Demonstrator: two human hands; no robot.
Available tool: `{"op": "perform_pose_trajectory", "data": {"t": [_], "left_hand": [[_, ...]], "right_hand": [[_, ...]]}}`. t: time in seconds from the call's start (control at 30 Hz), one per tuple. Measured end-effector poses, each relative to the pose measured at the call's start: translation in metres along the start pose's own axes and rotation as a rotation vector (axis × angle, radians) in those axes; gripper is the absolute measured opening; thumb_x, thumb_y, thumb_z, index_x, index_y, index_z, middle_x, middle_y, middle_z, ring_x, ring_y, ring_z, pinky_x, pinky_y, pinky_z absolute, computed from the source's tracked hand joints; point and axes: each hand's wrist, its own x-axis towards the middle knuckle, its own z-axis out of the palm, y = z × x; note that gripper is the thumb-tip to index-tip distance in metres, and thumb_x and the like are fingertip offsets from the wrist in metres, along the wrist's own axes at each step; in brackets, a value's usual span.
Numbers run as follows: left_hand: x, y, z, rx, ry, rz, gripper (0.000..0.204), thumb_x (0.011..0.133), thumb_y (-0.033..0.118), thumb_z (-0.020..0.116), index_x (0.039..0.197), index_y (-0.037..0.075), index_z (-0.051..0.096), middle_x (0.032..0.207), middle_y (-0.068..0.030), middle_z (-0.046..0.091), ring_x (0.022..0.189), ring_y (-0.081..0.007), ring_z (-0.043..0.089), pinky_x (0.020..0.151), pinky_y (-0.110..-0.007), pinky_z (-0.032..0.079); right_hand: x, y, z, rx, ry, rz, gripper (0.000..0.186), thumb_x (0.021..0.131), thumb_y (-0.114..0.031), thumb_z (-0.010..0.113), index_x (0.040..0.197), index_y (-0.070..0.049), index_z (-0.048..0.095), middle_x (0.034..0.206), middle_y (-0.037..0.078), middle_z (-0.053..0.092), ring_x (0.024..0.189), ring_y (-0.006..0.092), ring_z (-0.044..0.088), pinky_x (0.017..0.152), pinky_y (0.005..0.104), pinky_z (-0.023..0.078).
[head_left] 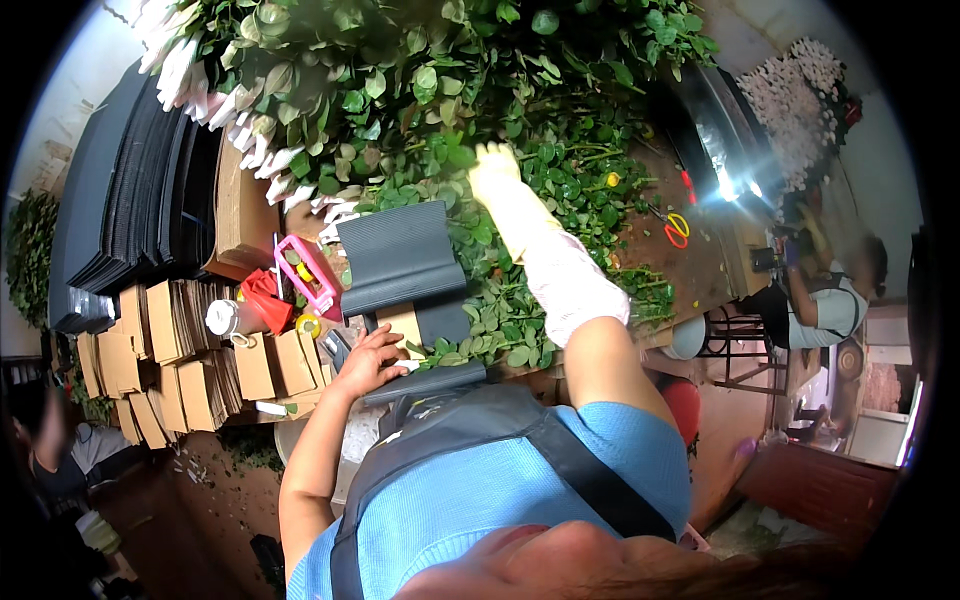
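My left hand (370,362), bare, rests with its fingers spread on a small piece of brown cardboard (403,328) at the table's near edge. Beside it lies a dark grey corrugated sheet (400,255), bent across its middle. My right hand (495,175) wears a pale yellow glove with a long white sleeve cover. It reaches far forward among leafy green stems (560,185), its fingers seeming slightly apart; leaves hide what the fingertips touch. More cut stems (505,320) lie between my arms, their leaves close to the corrugated sheet.
A heap of foliage (400,80) with white-wrapped ends fills the far side. Leftward stand dark sheets (130,190), folded cardboard (180,370), a pink holder (305,275) and a lidded cup (222,318). Scissors (676,230) lie at right. Other people (835,305) sit farther off.
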Motion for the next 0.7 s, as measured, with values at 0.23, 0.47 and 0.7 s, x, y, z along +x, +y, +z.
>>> {"op": "perform_pose_trajectory", "data": {"t": [0.23, 0.47, 0.7], "left_hand": [[-0.01, -0.008, 0.014, -0.042, 0.056, 0.001, 0.036, 0.081, 0.031, 0.083, 0.114, 0.019, 0.077, 0.139, -0.0094, 0.06, 0.145, -0.0365, 0.041, 0.118, -0.057, 0.031], [-0.002, -0.01, 0.014, -0.022, 0.037, 0.014, 0.032, 0.083, 0.035, 0.08, 0.112, 0.022, 0.077, 0.141, -0.0084, 0.059, 0.146, -0.0345, 0.039, 0.118, -0.065, 0.026], [0.0, -0.004, 0.01, 0.015, 0.073, 0.046, 0.032, 0.083, 0.042, 0.078, 0.107, 0.021, 0.079, 0.137, -0.0078, 0.061, 0.141, -0.0318, 0.044, 0.115, -0.066, 0.027]], "right_hand": [[-0.052, 0.013, -0.026, 0.383, -0.155, -0.148, 0.022, 0.093, -0.025, 0.063, 0.106, -0.01, 0.071, 0.106, 0.018, 0.071, 0.101, 0.0385, 0.068, 0.09, 0.0457, 0.054], [-0.062, 0.04, -0.041, 0.052, -0.114, 0.016, 0.015, 0.082, -0.011, 0.063, 0.092, -0.01, 0.075, 0.089, 0.017, 0.072, 0.084, 0.0366, 0.07, 0.079, 0.0458, 0.056], [-0.091, 0.095, -0.083, 0.202, 0.317, 0.158, 0.022, 0.09, -0.01, 0.059, 0.108, -0.009, 0.071, 0.092, 0.017, 0.071, 0.09, 0.0398, 0.067, 0.075, 0.0432, 0.054]]}}
